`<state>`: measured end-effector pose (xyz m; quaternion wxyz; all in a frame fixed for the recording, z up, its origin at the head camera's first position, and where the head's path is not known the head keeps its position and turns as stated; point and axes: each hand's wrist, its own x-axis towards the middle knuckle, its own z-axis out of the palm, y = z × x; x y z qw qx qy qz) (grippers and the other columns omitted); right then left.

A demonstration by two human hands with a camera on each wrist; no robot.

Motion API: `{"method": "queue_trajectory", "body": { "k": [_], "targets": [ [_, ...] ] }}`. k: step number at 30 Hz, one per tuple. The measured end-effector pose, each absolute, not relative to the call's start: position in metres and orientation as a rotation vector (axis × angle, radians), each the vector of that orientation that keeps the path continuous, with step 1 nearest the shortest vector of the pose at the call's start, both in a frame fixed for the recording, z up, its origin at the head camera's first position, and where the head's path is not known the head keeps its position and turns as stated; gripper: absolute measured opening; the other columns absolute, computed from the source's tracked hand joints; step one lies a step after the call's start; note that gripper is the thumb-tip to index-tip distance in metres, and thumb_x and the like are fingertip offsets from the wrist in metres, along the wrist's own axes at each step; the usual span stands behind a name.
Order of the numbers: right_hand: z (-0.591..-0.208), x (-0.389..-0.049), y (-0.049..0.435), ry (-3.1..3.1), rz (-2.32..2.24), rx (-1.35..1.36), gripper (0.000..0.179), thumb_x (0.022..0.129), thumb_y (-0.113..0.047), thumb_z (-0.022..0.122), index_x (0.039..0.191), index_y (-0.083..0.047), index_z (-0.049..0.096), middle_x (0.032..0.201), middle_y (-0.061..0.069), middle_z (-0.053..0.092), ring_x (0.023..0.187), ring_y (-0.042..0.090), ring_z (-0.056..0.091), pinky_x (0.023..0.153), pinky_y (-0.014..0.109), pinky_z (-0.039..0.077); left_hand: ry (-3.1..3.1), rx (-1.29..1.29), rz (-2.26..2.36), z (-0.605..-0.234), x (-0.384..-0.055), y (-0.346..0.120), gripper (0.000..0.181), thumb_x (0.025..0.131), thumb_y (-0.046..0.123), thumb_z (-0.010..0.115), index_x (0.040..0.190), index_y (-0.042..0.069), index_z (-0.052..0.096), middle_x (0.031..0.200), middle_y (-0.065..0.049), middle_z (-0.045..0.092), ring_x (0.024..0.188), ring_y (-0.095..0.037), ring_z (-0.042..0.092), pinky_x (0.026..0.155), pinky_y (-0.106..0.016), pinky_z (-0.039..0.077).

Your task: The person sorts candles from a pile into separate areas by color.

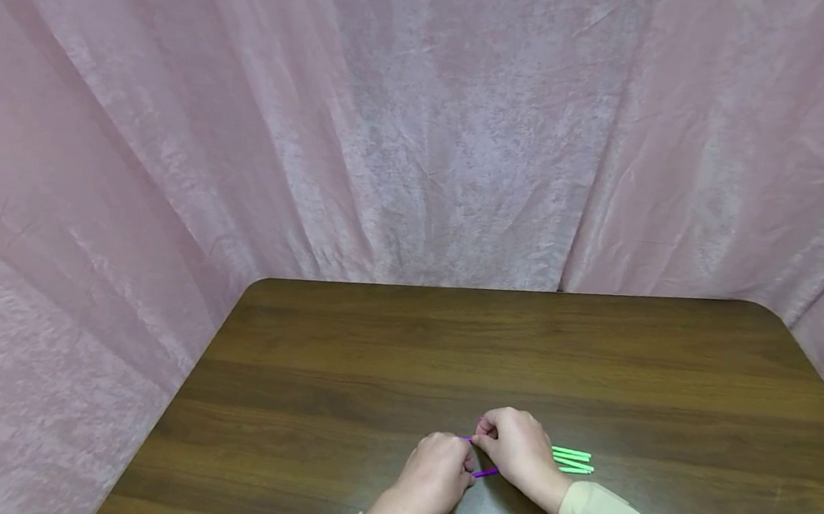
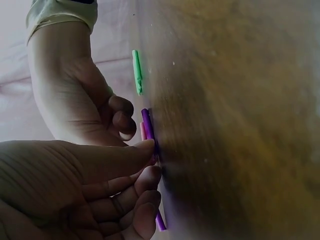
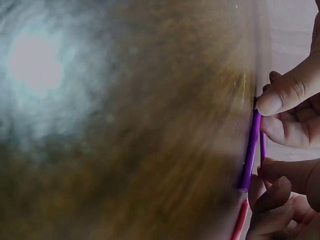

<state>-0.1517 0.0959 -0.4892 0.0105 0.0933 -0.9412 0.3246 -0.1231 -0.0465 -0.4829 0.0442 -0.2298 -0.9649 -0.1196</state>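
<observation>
My left hand (image 1: pixel 436 471) is low over the table. Its thumb and fingers pinch a short purple stick (image 3: pixel 251 150), whose free end points right under my right hand. Across from it, my right hand (image 1: pixel 519 446) has thumb and fingertips on a second purple stick (image 3: pixel 263 147), which spans the small gap between the hands. In the left wrist view, a purple piece (image 2: pixel 160 220) shows below the left fingers. Part of a pink stick (image 2: pixel 142 131) shows behind the pinched stick. My fingers hide much of the sticks.
Several light green sticks (image 1: pixel 572 455) lie side by side just right of my right hand. The brown wooden table (image 1: pixel 342 350) has rounded far corners. Pink curtains (image 1: pixel 471 129) hang behind its far edge and along the sides.
</observation>
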Motion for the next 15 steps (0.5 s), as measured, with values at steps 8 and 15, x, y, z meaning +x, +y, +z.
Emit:
{"method": "queue_trajectory", "body": {
  "k": [8, 15],
  "targets": [
    [-0.4908, -0.1529, 0.0933, -2.959, 0.987, 0.288, 0.026, 0.074, -0.015, 0.080, 0.061, -0.022, 0.059, 0.060, -0.010, 0.053, 0.059, 0.010, 0.049, 0.051, 0.033, 0.039, -2.898, -0.747, -0.333, -0.4852, -0.1252, -0.0467, 0.027, 0.065, 0.017, 0.084, 0.054, 0.022, 0.060, 0.057, 0.012, 0.053, 0.054, -0.008, 0.053, 0.051, -0.023, 0.041],
    [-0.4907, -0.1533, 0.0925, -2.967, 0.968, 0.288, 0.026, 0.073, -0.014, 0.079, 0.061, -0.022, 0.058, 0.061, -0.009, 0.054, 0.060, 0.012, 0.049, 0.052, 0.034, 0.040, -2.887, -0.751, -0.324, -0.4850, -0.1255, -0.0459, 0.030, 0.065, 0.015, 0.083, 0.052, 0.022, 0.057, 0.055, 0.011, 0.049, 0.052, -0.008, 0.050, 0.050, -0.024, 0.039]
  ]
}}
